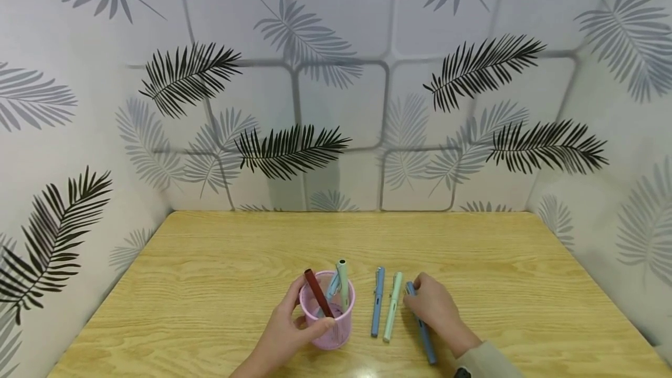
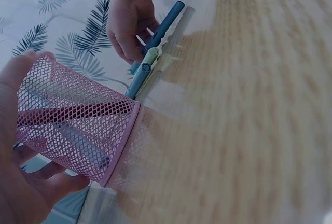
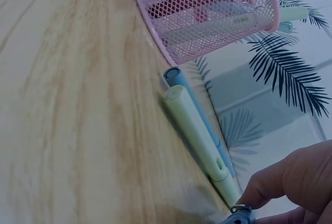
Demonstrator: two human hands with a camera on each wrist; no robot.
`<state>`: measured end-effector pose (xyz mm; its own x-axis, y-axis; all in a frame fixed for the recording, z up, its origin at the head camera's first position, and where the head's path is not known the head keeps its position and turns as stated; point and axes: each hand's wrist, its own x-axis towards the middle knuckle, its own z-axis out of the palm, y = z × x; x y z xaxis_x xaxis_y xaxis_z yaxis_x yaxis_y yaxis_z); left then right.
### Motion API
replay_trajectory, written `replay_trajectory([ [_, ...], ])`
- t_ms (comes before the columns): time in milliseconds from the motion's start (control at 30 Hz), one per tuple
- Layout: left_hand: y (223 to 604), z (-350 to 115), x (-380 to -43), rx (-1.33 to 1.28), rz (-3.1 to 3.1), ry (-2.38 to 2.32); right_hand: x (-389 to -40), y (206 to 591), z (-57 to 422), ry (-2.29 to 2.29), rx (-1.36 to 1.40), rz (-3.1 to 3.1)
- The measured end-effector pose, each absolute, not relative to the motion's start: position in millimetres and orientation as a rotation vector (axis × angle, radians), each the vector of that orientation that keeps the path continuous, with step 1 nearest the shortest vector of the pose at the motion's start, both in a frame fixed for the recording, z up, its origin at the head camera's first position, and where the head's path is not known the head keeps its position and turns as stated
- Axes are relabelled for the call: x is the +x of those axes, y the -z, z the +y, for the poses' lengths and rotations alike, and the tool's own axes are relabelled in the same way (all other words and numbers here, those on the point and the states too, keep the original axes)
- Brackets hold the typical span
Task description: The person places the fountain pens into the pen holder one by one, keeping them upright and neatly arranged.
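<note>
My left hand (image 1: 283, 331) grips a pink mesh pen cup (image 1: 338, 331) around its side, with the thumb across the near rim. Inside the cup lean a dark red pen (image 1: 317, 293), a light blue pen (image 1: 332, 286) and a pale green pen (image 1: 343, 284). To the right, my right hand (image 1: 434, 307) pinches a dark blue pen (image 1: 426, 342) near its clip end; the other end points toward me. In the right wrist view, only the clip end of this pen (image 3: 241, 214) shows, at the thumb and finger.
Between the cup and my right hand, a blue pen (image 1: 377, 303) and a pale green pen (image 1: 392, 308) lie side by side on the wooden table (image 1: 236, 261). Behind and beside the table stand leaf-patterned walls (image 1: 341, 179).
</note>
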<state>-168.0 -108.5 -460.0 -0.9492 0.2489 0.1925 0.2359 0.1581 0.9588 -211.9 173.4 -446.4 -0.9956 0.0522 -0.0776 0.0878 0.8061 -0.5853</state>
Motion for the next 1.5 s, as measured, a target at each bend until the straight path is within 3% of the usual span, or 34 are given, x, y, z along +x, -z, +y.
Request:
replay_trajectory([
  [1500,462.7,-108.1,-168.8,0.496,2.372,-1.982,-180.7,395.0,159.3,1.628,0.002,2.883],
])
